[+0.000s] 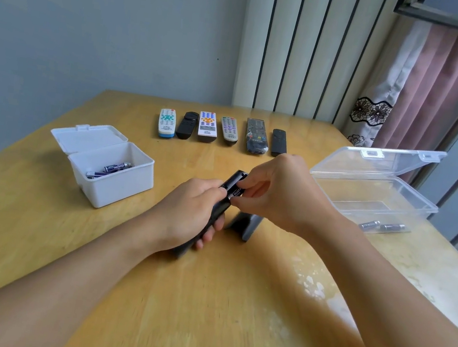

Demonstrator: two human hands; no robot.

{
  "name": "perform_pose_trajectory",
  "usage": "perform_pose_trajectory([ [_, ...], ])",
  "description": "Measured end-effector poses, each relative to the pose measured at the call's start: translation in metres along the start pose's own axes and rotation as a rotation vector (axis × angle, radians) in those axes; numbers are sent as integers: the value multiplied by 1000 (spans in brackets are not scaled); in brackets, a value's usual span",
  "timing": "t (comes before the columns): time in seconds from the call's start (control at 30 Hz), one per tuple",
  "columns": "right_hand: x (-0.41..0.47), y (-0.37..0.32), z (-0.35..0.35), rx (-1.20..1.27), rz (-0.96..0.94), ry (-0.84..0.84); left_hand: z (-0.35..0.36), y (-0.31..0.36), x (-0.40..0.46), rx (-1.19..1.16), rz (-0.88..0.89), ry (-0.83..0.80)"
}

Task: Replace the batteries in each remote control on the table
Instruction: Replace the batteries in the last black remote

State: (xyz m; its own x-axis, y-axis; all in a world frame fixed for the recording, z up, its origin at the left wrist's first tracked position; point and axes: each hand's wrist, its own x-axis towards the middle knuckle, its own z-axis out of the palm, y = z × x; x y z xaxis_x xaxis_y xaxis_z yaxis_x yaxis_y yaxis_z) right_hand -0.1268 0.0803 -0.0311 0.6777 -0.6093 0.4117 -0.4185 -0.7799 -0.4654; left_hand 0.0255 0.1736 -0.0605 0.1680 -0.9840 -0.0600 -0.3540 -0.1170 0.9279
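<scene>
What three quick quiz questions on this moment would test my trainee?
1. True or false: the white box holds batteries.
2. How many remotes lie in the far row?
3. Which hand grips the black remote: A left hand, B right hand?

Key: 1 true. 2 six. 3 A; the right hand pinches a battery at its open compartment.

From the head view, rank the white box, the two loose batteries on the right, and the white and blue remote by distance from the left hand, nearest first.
Measured from the left hand:
1. White box, just to its left, lid open, batteries inside.
2. Two loose batteries, across the table to its right, by the clear box.
3. White and blue remote, at the left end of the far row.
</scene>
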Motion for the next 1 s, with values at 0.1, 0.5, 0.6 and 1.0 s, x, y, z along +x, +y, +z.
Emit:
perform_pose_trajectory([
  [0.1, -1, -2, 2, -28, 8, 18, 2, 0, 0, 12, 6, 18],
  [0.5, -3, -17, 21, -150, -22, 39, 2, -1, 6, -81, -14, 63],
  [0.6, -1, -17, 23, -124, -18, 14, -1, -4, 8, -166, -32, 72],
  [1.0, 5, -23, 18, 603, 132, 143, -9, -3, 7, -573, -185, 124],
])
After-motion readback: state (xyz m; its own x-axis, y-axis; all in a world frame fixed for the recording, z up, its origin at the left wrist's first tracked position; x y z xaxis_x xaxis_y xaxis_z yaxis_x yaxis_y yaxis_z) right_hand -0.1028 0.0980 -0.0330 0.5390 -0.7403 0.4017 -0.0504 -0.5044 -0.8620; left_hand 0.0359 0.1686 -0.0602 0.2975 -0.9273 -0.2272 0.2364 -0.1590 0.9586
